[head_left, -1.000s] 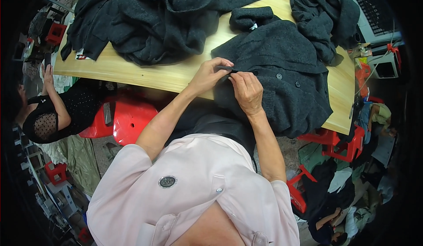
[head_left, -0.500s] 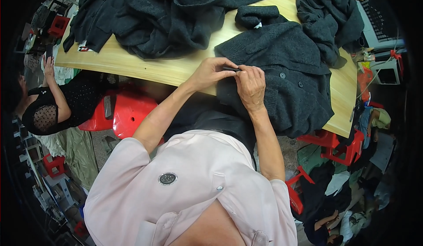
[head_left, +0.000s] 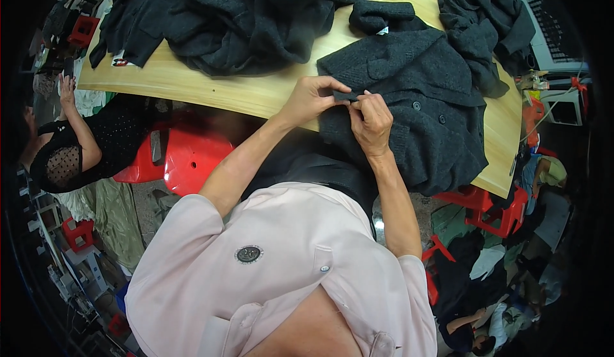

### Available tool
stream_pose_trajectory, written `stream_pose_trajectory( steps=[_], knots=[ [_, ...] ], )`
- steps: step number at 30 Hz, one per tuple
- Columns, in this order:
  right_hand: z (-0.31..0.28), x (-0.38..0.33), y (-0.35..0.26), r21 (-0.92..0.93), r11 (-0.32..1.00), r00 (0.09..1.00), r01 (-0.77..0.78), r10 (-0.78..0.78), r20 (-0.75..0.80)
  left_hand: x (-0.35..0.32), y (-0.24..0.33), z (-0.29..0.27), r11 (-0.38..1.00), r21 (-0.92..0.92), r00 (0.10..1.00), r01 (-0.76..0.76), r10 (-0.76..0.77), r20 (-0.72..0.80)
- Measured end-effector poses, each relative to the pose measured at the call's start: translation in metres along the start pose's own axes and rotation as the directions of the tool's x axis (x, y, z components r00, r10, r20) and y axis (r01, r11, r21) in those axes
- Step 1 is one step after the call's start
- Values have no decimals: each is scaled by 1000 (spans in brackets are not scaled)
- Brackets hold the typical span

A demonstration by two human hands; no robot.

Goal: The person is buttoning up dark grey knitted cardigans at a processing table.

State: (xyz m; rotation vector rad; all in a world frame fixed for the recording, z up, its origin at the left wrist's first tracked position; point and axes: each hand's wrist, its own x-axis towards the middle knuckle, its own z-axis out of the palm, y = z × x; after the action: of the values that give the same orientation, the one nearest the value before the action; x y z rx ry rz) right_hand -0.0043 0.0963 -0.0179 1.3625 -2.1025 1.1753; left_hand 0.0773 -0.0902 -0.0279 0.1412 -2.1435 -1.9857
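1. Left hand and right hand each close a pinching grip on the near edge of a dark grey buttoned jacket.
2. The jacket lies flat on a pale wooden bench, its hem hanging over the edge.
3. A heap of dark woolly garments lies just behind.

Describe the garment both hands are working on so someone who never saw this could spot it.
On the pale wooden table, look at the near right edge, where a dark grey knit cardigan lies flat and drapes over the side. The left hand and right hand pinch its edge. Unlike the crumpled dark pile behind, it is spread out with buttons showing.
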Motion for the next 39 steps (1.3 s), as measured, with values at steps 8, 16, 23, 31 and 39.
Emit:
stream_pose_trajectory(
  steps=[8,16,23,31,39],
  knots=[
    [2,2,-6,-75,997,1000,-26,26,-5,14,2,-16,1000,-20,982,-19,22,189],
    [1,-2,-8,-215,971,995,104,-103,18,20,-3,-16,990,-112,986,84,-66,154],
    [3,-4,-2,-180,981,997,67,-60,47,15,3,-8,998,57,995,33,-39,95],
    [4,-3,-2,-194,980,996,36,-20,82,0,6,-3,989,-92,992,116,-111,52],
    [-1,0,0,-18,998,993,-58,60,105,-3,-1,-3,987,-128,994,96,-88,71]
  ],
)
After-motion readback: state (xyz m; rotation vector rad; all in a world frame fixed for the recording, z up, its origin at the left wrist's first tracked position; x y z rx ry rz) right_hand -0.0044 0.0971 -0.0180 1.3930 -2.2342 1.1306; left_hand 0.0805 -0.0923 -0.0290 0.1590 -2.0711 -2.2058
